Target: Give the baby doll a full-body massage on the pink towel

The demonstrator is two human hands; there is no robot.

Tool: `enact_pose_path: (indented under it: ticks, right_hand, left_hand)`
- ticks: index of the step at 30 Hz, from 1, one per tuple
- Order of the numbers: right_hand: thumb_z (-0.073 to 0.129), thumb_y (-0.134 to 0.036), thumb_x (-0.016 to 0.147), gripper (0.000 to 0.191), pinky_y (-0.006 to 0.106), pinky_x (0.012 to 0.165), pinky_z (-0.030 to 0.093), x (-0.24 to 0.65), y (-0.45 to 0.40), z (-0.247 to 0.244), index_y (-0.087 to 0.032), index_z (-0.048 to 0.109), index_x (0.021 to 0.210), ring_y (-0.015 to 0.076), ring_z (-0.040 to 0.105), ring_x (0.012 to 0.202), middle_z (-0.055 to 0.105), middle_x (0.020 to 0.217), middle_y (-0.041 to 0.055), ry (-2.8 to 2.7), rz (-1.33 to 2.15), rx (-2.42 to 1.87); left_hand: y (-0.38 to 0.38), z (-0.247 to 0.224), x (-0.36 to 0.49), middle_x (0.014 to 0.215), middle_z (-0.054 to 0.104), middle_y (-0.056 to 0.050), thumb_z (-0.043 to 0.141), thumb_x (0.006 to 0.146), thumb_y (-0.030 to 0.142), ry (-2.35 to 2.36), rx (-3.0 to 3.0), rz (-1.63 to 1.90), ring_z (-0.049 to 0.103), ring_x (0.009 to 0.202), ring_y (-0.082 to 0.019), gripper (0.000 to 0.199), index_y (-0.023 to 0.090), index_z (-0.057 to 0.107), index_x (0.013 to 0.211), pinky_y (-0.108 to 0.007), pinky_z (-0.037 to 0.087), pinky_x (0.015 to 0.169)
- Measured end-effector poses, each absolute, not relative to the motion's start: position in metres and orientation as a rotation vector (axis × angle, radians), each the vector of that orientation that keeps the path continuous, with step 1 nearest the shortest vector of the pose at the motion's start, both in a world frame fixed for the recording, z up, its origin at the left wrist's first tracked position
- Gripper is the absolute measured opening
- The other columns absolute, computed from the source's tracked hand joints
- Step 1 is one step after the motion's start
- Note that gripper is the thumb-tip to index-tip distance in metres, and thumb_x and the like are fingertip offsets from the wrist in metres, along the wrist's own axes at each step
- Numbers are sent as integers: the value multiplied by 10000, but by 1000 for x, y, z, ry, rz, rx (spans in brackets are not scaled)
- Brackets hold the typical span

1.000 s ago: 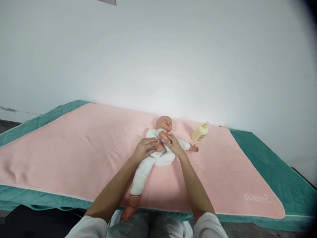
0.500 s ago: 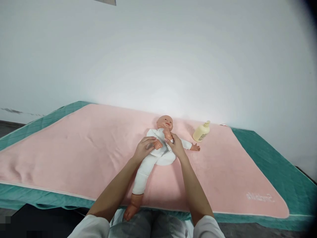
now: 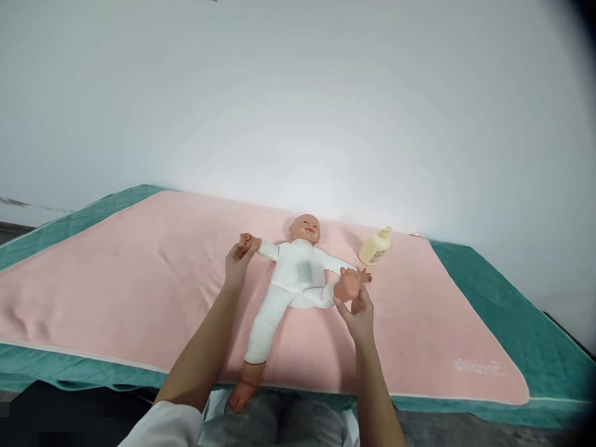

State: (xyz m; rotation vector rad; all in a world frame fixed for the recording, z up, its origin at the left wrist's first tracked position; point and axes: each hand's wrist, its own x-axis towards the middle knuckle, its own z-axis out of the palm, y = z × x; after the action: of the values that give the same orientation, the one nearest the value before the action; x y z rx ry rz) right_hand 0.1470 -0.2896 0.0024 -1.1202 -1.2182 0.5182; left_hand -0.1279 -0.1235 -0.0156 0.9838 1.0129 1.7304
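A baby doll with a white cloth body lies on its back on a pink mat. My left hand holds the doll's hand at the left, with that arm stretched out sideways. At the right, my right hand is closed on the doll's bent foot, held up close to the doll's other hand. The doll's straight leg points toward me, its foot over the near edge. A grey patch shows on the doll's belly.
A pale yellow pump bottle stands on the mat right of the doll's head. Under the mat lies a green quilted cover. A white wall rises behind.
Both hands have moved apart from over the doll's belly. The doll's left-side arm is now stretched outward, and the raised foot has swung from the chest out to the right.
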Motion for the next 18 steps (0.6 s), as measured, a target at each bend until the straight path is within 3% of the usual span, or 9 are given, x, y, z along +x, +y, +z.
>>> enact_pose_path:
  ticks: [3, 8, 11, 13, 18]
  right_hand:
    - [752, -280, 717, 581, 439, 970, 498, 155, -315, -3, -211, 516, 1243, 273, 572, 1185, 595, 1265, 127, -1234, 556, -1203]
    - [740, -186, 721, 316, 407, 999, 496, 161, -350, -13, -241, 587, 992, 239, 596, 1168, 660, 1082, 67, -1461, 530, -1113]
    - [720, -134, 730, 278, 363, 971, 526, 159, -369, -32, -257, 608, 953, 229, 592, 1194, 677, 1123, 65, -1566, 471, -1117]
    - [654, -107, 769, 286, 388, 981, 528, 155, -380, -49, -275, 624, 999, 236, 557, 1245, 663, 1204, 69, -1615, 427, -1128]
    - [614, -107, 777, 514, 513, 1014, 505, 152, -392, -75, -341, 563, 1232, 285, 442, 1344, 567, 1365, 56, -1962, 293, -1123]
  left_hand:
    - [-120, -19, -135, 923, 672, -34, 787, 696, 293, 1061, 738, 1687, 644, 875, -143, 279, 169, 677, 920, -245, 529, 792]
    - [-112, -26, -143, 816, 657, -43, 666, 828, 204, 1097, 431, 1570, 645, 692, -121, 74, 154, 622, 861, -258, 567, 687]
    - [-107, -29, -145, 790, 659, -46, 614, 847, 119, 1109, 296, 1543, 653, 679, -129, 44, 150, 598, 820, -261, 572, 692]
    - [-105, -30, -145, 787, 659, -43, 603, 847, 93, 1106, 277, 1540, 660, 693, -130, 68, 155, 593, 822, -262, 572, 721]
    - [-105, -32, -148, 783, 662, -45, 619, 853, 132, 1112, 303, 1526, 674, 724, -144, 56, 165, 583, 825, -300, 571, 783]
